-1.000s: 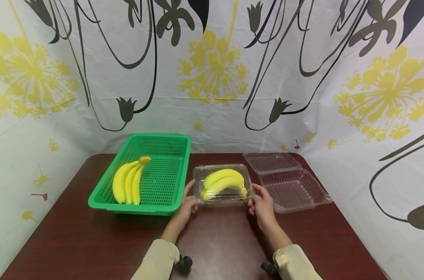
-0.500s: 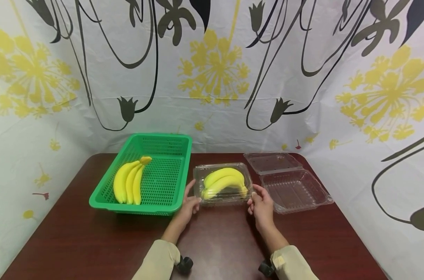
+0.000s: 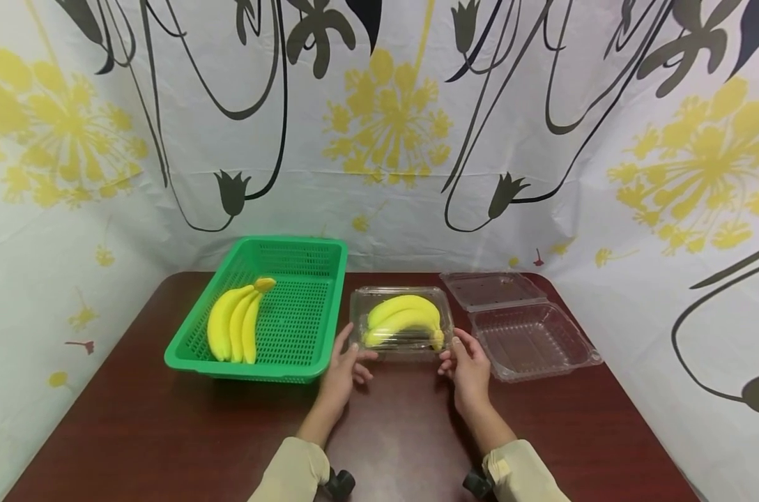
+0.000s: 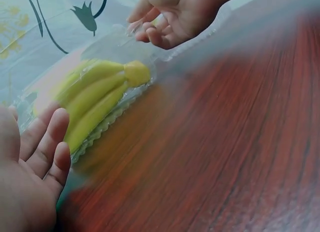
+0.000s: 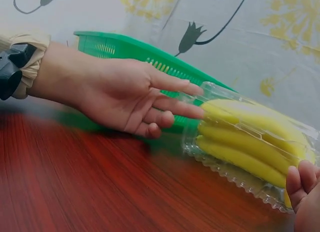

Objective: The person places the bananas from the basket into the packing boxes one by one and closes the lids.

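Observation:
A clear plastic clamshell box (image 3: 399, 356) stands closed between the hands, with a bunch of yellow bananas (image 3: 410, 319) inside. At its front left corner is the left hand (image 3: 340, 373); the right wrist view shows that hand's fingers (image 5: 180, 108) loosely extended, some reaching the box's end. The right hand (image 3: 471, 376) pinches the front right corner, its thumb on the rim. From the left wrist view, the right hand's fingers (image 4: 155, 34) look curled at that corner. Part of the box's right end is covered by the hand.
To the left, a green plastic basket (image 3: 337, 300) holds another banana bunch (image 3: 233, 324). An opened, unfilled clamshell box (image 3: 530, 341) lies on the right, its lid (image 3: 495, 289) folded back. Everything rests on a dark red wooden table (image 3: 404, 432) before a patterned cloth (image 3: 385, 223).
The left hand has loosened from the box's corner, its fingers spreading in toward the front edge. The box has shifted slightly away from the person. The right hand stays at its corner.

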Demonstrator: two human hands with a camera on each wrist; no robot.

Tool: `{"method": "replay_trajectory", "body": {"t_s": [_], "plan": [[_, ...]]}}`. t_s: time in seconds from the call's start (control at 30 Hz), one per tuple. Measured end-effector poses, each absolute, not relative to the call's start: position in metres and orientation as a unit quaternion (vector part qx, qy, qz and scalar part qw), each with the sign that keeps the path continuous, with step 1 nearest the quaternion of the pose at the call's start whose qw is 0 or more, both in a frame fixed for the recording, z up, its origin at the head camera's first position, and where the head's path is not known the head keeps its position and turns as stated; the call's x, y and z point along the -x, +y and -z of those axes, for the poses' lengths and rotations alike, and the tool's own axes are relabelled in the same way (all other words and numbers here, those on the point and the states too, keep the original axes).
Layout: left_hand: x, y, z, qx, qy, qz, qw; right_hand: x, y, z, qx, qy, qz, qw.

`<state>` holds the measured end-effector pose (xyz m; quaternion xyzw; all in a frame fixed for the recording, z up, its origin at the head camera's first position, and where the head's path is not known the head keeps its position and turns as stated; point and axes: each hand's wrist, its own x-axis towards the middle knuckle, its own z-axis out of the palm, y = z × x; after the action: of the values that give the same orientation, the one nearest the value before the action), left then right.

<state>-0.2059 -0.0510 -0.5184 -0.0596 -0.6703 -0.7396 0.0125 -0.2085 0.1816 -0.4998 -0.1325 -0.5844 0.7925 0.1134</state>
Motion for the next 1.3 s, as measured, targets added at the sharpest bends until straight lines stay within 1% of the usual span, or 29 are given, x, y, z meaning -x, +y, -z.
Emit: {"method": "replay_trajectory", "body": {"t_s": [0.27, 0.63, 0.83, 1.17, 1.3], "plan": [[0.200, -0.049, 0.516, 0.073, -0.630, 0.773, 0.002, 0.206, 0.176, 0.491, 0.135, -0.570, -0.804, 0.104], [0.195, -0.047, 0.513, 0.091, -0.613, 0.785, 0.008, 0.201, 0.174, 0.485, 0.120, -0.588, -0.795, 0.085], [0.191, -0.041, 0.508, 0.089, -0.638, 0.765, -0.009, 0.197, 0.176, 0.482, 0.090, -0.605, -0.786, 0.083], [0.181, -0.042, 0.480, 0.148, -0.682, 0.716, -0.009, 0.194, 0.186, 0.464, 0.021, -0.679, -0.725, 0.113], [0.177, -0.045, 0.465, 0.168, -0.714, 0.680, 0.000, 0.196, 0.194, 0.463, -0.017, -0.718, -0.683, 0.131]]}}
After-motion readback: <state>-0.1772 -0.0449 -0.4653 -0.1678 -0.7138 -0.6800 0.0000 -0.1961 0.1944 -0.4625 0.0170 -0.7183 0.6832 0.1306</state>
